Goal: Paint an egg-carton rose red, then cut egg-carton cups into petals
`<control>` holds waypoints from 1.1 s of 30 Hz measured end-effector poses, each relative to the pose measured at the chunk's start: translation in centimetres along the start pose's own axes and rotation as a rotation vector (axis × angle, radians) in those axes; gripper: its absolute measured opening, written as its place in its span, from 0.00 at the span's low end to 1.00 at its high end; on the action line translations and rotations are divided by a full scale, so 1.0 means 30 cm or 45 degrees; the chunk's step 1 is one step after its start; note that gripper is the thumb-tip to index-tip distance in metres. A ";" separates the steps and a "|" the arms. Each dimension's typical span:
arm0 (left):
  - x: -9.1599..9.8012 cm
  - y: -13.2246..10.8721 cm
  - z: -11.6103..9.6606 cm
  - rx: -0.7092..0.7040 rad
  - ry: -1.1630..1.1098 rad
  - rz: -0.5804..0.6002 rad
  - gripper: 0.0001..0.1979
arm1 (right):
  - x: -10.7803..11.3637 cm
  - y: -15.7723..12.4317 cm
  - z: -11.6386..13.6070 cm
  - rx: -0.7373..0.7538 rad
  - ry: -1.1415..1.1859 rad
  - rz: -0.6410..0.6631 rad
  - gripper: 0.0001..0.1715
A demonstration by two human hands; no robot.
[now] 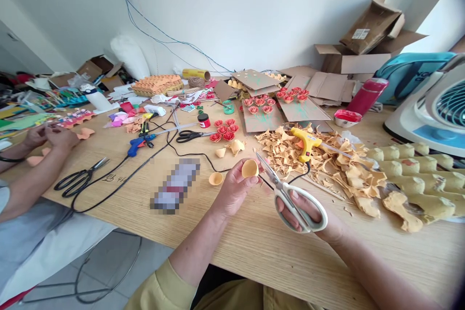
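Note:
My left hand [234, 188] pinches a small yellow-orange cup [250, 168] cut from egg-carton material, its hollow side facing up toward the camera. In my right hand [303, 210] is a pair of white-handled scissors [301, 213], fingers through the loops. The blades point up and left, just right of the cup, and look nearly closed. A second cup [216, 178] lies on the table left of my left hand. Behind it are two more cut pieces [235, 147]. Several red paper flowers [224, 131] stand beyond them.
Orange scraps [348, 169] and a yellow glue gun [305, 144] lie at the right, near egg trays [417, 174] and a fan [436, 101]. Black scissors [82, 178], a blue glue gun [140, 144] and cables lie left. Another person's hands [54, 138] work at the far left.

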State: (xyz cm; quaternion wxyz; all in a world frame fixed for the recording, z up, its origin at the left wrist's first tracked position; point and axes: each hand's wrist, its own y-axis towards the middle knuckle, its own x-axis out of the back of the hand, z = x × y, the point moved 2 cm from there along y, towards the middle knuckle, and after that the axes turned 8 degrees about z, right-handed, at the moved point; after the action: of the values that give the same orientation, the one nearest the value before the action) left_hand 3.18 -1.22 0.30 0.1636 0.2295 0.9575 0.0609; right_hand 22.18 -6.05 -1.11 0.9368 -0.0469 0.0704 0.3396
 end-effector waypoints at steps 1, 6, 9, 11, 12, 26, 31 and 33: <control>-0.003 0.000 0.004 0.026 -0.035 0.031 0.25 | 0.007 0.001 -0.003 0.038 0.026 -0.040 0.30; 0.003 0.003 0.026 0.015 0.232 -0.013 0.23 | 0.047 -0.012 0.015 0.065 -0.198 -0.387 0.29; 0.012 0.003 0.032 -0.116 0.596 -0.146 0.22 | 0.048 -0.021 0.036 -0.002 -0.688 -0.411 0.23; 0.011 0.001 0.032 -0.183 0.757 -0.178 0.22 | 0.041 -0.021 0.046 0.028 -1.044 -0.414 0.18; 0.009 0.000 0.031 -0.202 0.804 -0.190 0.22 | 0.038 -0.020 0.048 0.044 -1.196 -0.419 0.17; -0.004 -0.018 0.011 -0.231 0.973 -0.145 0.19 | 0.047 -0.017 0.032 0.100 -1.697 -0.349 0.09; -0.003 -0.019 0.007 -0.211 0.956 -0.110 0.18 | 0.049 -0.021 0.035 0.089 -1.734 -0.349 0.05; -0.006 -0.019 0.001 -0.206 0.935 -0.100 0.17 | 0.047 -0.021 0.037 0.109 -1.725 -0.344 0.06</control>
State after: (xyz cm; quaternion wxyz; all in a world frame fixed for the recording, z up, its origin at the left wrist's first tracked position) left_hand 3.09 -1.81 0.22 -0.1707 0.1421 0.9525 0.2082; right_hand 23.77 -5.50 -0.22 0.8093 0.2043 -0.5234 0.1713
